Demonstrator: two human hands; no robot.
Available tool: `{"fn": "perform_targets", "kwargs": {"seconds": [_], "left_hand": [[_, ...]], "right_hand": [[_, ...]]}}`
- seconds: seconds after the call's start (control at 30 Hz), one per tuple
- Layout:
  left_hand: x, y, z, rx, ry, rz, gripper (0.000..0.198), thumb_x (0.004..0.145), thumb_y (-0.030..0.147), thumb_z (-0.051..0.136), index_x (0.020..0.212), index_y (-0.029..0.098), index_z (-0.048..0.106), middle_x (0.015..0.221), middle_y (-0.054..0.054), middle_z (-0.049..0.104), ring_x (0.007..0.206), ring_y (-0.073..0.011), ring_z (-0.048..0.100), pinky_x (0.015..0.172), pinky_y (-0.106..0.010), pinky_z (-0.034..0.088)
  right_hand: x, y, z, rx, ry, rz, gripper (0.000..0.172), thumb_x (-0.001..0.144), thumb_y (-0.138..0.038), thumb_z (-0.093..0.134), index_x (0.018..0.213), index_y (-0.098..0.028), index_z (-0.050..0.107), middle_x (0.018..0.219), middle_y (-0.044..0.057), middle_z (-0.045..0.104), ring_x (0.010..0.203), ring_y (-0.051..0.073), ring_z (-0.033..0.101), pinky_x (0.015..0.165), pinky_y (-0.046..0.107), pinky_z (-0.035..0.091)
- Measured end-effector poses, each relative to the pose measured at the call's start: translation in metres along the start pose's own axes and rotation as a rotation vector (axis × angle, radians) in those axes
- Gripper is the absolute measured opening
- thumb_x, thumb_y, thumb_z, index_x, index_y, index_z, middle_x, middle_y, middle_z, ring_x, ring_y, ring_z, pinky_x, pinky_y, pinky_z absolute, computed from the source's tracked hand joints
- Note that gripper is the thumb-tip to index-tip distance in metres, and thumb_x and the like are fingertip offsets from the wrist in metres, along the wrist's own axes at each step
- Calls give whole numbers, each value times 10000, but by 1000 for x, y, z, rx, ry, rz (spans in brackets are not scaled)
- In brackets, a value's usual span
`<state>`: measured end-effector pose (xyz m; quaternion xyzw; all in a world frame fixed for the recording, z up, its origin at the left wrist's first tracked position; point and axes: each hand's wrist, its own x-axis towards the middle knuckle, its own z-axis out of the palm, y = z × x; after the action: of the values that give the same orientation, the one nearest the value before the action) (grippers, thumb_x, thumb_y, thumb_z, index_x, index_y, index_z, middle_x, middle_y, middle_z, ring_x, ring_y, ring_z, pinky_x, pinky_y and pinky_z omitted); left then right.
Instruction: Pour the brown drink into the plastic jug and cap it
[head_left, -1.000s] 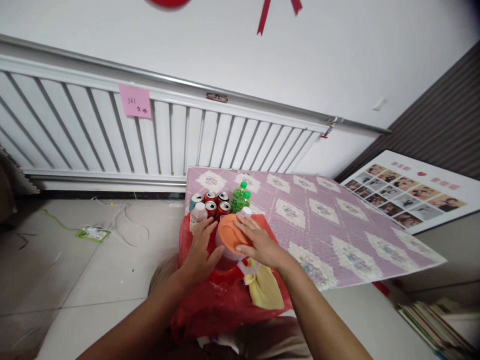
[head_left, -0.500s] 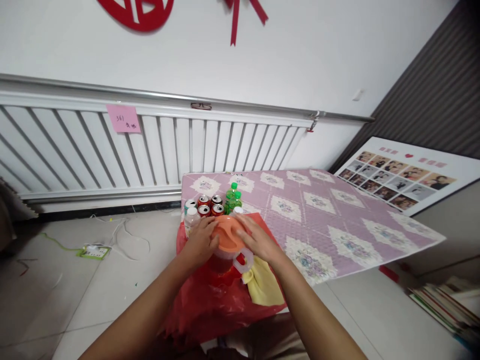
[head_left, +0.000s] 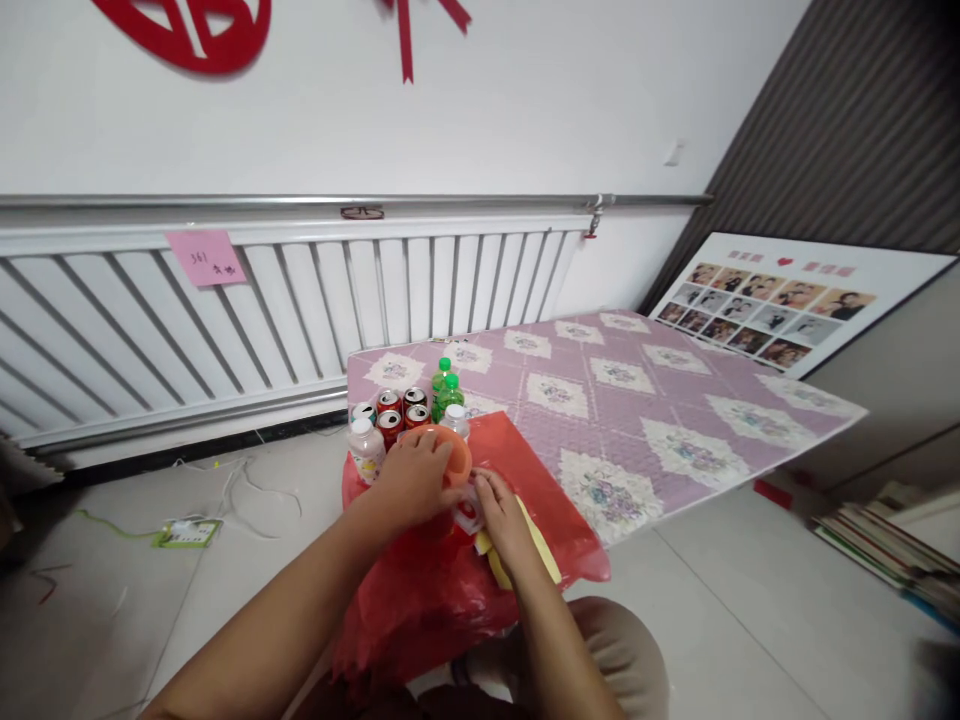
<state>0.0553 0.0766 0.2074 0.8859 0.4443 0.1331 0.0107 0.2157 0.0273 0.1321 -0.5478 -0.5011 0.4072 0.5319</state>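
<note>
A plastic pitcher with an orange lid point(head_left: 460, 460) stands in front of me on a red plastic sheet point(head_left: 540, 490). My left hand point(head_left: 416, 478) lies over the lid, its fingers curled across the top and the thumb at the near edge. On the pitcher's clear handle point(head_left: 466, 512), at the right side, my right hand point(head_left: 504, 518) has its fingers closed. Most of the pitcher's body is hidden behind my left hand and wrist. A yellow cloth point(head_left: 541, 548) lies beneath and beside my right hand.
Behind the pitcher stand several drink cans point(head_left: 390, 424), two green bottles point(head_left: 448, 397) and two white-capped bottles, one at the left point(head_left: 366, 450). A floral purple mat point(head_left: 600, 430) spreads to the right. A radiator point(head_left: 300, 310) lines the wall. A power strip point(head_left: 186, 533) lies on the floor.
My right hand has moved from the lid down to the handle. My left hand has shifted further over the lid. The handle side of the red sheet is more exposed, and the view has turned.
</note>
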Motion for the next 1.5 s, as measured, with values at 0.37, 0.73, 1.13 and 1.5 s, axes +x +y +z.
{"fn": "perform_targets", "kwargs": {"seconds": [0.37, 0.73, 1.13, 1.5], "left_hand": [[6, -35, -12, -74, -155, 239, 477, 791, 449, 719, 1221, 249, 665, 1350, -136, 571, 1230, -344, 544, 1049, -494, 438], [36, -49, -17, -72, -244, 412, 134, 859, 234, 643, 965, 192, 713, 1149, -98, 655, 1048, -261, 612, 928, -379, 492], [26, -18, -23, 189, -196, -106, 358, 914, 445, 529, 1054, 143, 661, 1098, -151, 662, 986, -322, 667, 787, -409, 537], [58, -10, -21, 162, -302, -172, 273, 813, 337, 594, 1012, 165, 668, 1009, -141, 722, 902, -306, 712, 707, -357, 536]], "right_hand": [[-2, 4, 2, 116, 15, 62, 388, 887, -579, 513, 1058, -251, 630, 808, 19, 669, 698, 199, 597, 635, 329, 508], [-4, -5, 3, 165, 52, 102, 416, 844, -555, 542, 1032, -199, 642, 618, -37, 560, 542, 141, 514, 516, 264, 450], [-3, -5, 3, 187, 55, 119, 401, 830, -546, 547, 1007, -201, 646, 724, 4, 627, 568, 143, 527, 522, 265, 445], [-1, -2, 2, 161, 59, 102, 416, 830, -570, 544, 994, -203, 651, 675, 3, 618, 552, 155, 528, 509, 276, 454]]}}
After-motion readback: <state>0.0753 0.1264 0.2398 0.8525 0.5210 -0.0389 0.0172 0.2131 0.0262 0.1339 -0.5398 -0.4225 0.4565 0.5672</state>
